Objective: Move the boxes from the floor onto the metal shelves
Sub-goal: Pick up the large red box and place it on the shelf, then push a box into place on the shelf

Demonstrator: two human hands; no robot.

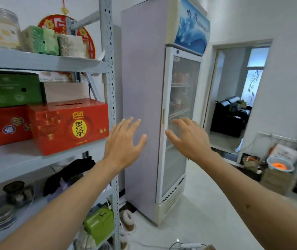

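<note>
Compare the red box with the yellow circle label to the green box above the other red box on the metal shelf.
The red box sits at the shelf's front right end, turned at an angle; the green box sits further left, stacked on another red box. The red box has a slot in its top; the green box shows a round hole in its face. The red box carries a yellow circle label; the green box has pale print. Both are cardboard cartons on the same level.

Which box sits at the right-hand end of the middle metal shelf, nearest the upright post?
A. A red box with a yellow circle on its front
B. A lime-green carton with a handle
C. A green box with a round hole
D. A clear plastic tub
A: the red box with the yellow circle stands at the shelf end beside the post; both hands are empty.
</note>
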